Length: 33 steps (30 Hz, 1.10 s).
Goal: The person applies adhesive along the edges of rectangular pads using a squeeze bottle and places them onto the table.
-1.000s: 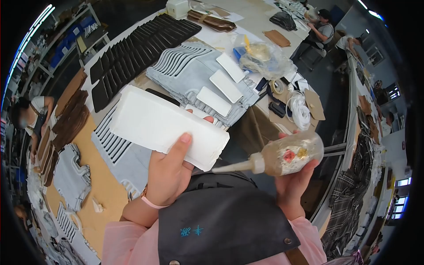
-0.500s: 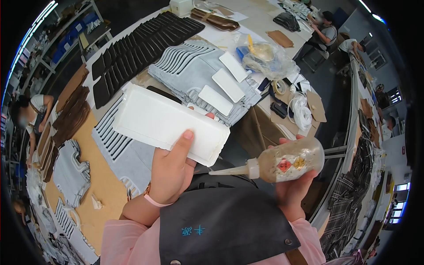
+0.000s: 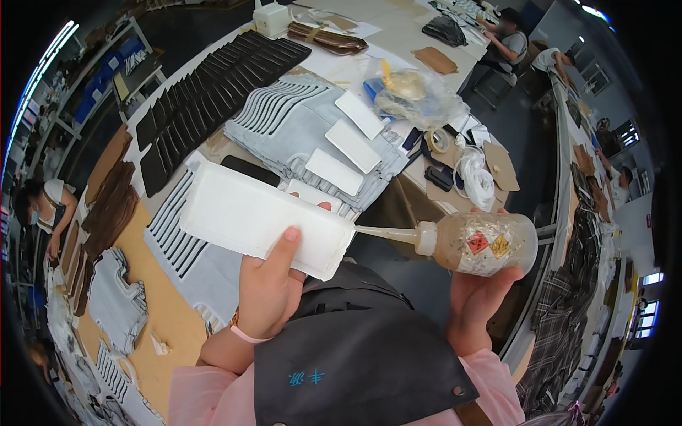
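Observation:
My left hand [image 3: 273, 284] grips a white rectangular panel [image 3: 263, 220] by its near side, thumb on top and fingertips showing beyond the far edge. The panel tilts down toward the right. In my right hand [image 3: 479, 298] lies a translucent squeeze bottle [image 3: 483, 245] with red and yellow hazard labels and a cloudy, speckled inside. Its long nozzle [image 3: 383, 233] points left, and the tip is at the panel's right end; whether it touches, I cannot tell. Behind the panel, several smaller white padded pieces [image 3: 334, 170] lie on a stack of grey cut pieces [image 3: 298, 121].
Rows of dark strips [image 3: 213, 92] spread across the table's far left. Brown stacks [image 3: 110, 195] and more grey pieces [image 3: 117, 298] lie at left. Tape [image 3: 437, 140], white cord [image 3: 474, 174] and a plastic bag [image 3: 419, 92] are at right. Other people work farther off.
The bottle has risen and shifted right, bringing its nozzle from below the panel to the panel's right end. The left hand and panel have moved slightly left and down in view.

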Tool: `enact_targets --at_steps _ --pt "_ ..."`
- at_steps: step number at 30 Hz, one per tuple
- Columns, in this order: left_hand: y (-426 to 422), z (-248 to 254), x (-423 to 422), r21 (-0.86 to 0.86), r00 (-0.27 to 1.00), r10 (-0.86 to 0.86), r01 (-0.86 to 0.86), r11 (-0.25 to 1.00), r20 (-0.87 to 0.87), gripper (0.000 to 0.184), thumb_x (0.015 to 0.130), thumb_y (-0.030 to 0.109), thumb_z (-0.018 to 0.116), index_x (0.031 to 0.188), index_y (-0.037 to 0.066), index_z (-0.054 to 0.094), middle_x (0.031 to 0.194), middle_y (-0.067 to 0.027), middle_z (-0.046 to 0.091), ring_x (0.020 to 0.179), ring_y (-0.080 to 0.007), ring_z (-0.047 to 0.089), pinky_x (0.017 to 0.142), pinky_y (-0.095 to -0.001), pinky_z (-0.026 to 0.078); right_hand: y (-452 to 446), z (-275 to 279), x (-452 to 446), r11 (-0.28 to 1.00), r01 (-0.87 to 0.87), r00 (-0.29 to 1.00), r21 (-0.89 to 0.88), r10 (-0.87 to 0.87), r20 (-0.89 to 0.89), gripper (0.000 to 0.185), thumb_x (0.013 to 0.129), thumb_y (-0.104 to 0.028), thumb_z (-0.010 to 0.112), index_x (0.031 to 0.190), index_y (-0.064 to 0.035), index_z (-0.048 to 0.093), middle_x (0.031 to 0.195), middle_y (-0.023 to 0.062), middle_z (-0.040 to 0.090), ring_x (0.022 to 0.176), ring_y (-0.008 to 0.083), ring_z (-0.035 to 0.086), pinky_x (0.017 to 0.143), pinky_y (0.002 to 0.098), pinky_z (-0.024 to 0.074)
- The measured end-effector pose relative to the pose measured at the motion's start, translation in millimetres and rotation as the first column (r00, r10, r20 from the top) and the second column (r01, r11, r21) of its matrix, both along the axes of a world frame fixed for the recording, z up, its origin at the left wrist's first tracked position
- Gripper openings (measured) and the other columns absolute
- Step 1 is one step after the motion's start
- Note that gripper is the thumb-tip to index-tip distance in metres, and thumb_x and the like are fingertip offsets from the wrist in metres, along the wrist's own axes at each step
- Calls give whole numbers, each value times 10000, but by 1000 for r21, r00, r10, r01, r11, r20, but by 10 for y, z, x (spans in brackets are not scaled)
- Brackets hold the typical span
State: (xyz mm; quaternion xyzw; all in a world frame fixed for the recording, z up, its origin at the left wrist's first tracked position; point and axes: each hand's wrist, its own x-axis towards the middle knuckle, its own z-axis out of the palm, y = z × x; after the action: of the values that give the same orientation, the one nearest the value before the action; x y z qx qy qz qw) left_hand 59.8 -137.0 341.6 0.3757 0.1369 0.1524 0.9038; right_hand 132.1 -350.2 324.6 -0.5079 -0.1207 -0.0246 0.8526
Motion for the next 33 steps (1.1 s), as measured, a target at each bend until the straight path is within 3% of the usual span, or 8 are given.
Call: enact_targets --at_steps 6,12,19,20,24,27,30,33 --pt "25 -52 160 -2 1000 -3 3 1000 -13 364 875 31 443 1218 -33 339 1166 -124 448 1142 -272 453 938 -396 403 1 -71 69 998 -11 1000 -66 11 2 899 665 -567 647 1275 -22 274 1180 174 451 1119 290 459 932 416 399" --pt "623 -1018 712 201 984 162 -145 969 -70 301 832 9 535 1110 -42 433 1014 -105 554 908 -160 552 796 -286 455 -194 -213 305 950 -11 964 313 94 -249 582 856 -457 472 1265 -64 342 1197 99 478 1096 254 488 913 399 425" --pt "1546 -2146 1756 205 937 251 -203 957 -243 247 839 39 518 1063 -38 448 992 -145 556 889 -235 576 765 -359 487 -403 -260 566 925 122 893 361 57 -446 480 875 -418 462 1180 -54 400 1107 110 531 989 237 563 741 355 531" --pt "1580 -2212 1921 149 933 251 -218 965 -257 240 843 34 503 1064 -39 446 998 -155 550 889 -248 576 766 -369 486 -461 -315 590 895 109 887 432 108 -448 436 890 -399 438 1170 -66 424 1135 132 522 1036 283 540 781 466 516" --pt "1710 -2576 2470 317 877 305 -189 929 -370 315 803 7 427 1109 -61 402 1003 -181 517 910 -268 551 770 -368 466 -529 -334 633 901 102 885 421 111 -452 447 889 -407 434 1177 -65 419 1138 136 523 1029 285 545 774 465 518" --pt "1799 -2915 2501 559 732 340 66 827 -590 367 775 31 433 1134 -43 423 993 -206 521 881 -290 560 777 -377 456 -594 -335 662 901 95 888 423 115 -445 456 889 -411 433 1183 -63 415 1146 139 520 1036 287 541 779 467 516" --pt "1479 -2671 2194 809 479 743 -108 578 -468 368 740 77 532 1100 10 497 950 -197 554 859 -292 572 762 -370 452 -638 -375 670 905 120 886 409 88 -455 460 891 -407 431 1192 -60 407 1163 144 507 1057 289 527 790 466 512" --pt "1619 -2869 1459 884 735 528 214 415 -426 368 675 107 629 1034 62 557 910 -159 579 858 -287 576 754 -356 457 -611 -422 687 911 92 877 402 117 -465 465 893 -404 428 1198 -55 396 1165 147 502 1056 287 526 779 448 519"
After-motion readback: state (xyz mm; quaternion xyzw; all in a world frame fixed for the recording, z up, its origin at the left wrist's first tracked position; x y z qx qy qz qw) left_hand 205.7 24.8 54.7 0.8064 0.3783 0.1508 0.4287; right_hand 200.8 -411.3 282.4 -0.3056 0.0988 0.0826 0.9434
